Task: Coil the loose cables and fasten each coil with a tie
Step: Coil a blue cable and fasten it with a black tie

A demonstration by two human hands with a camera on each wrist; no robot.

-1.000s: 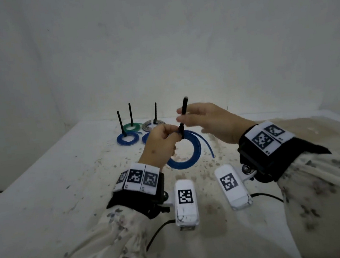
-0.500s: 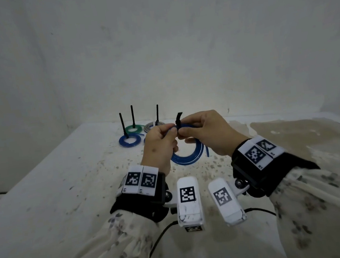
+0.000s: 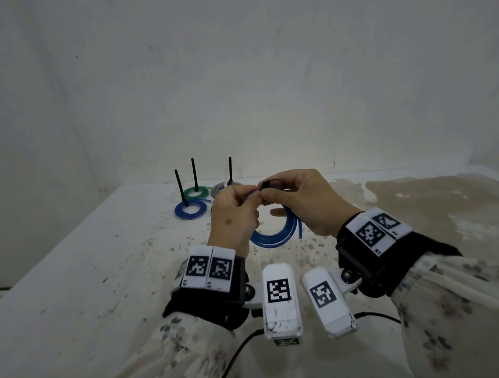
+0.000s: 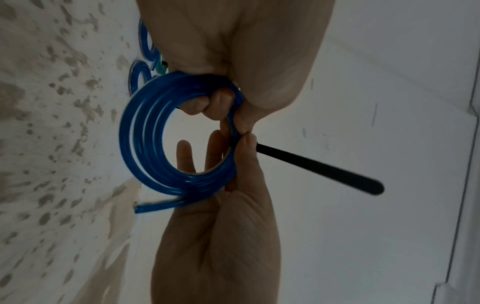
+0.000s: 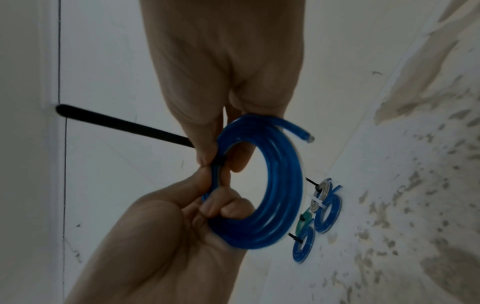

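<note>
A blue cable coil [image 3: 279, 236] [image 4: 145, 144] [image 5: 281, 185] is held in the air above the table between both hands. My left hand [image 3: 252, 197] [image 4: 232, 115] [image 5: 211, 191] pinches the coil's rim with thumb and curled fingers. Right beside it, my right hand [image 3: 270, 190] [image 4: 240, 144] [image 5: 215, 161] pinches a black tie [image 3: 268, 183] where it wraps the coil. The tie's long tail [image 4: 319, 167] [image 5: 124, 125] sticks straight out, away from me. One loose cable end [image 5: 301, 133] juts from the coil.
At the back left of the stained white table [image 3: 96, 286] lie tied coils: a blue one [image 3: 190, 209], a green one [image 3: 196, 192] and a grey one [image 3: 223, 188], each with an upright black tie tail. A wall stands close behind.
The tie tail stood upright a second ago; it now points away from me. My right hand has dropped to the coil, meeting the left, and both hands have risen slightly.
</note>
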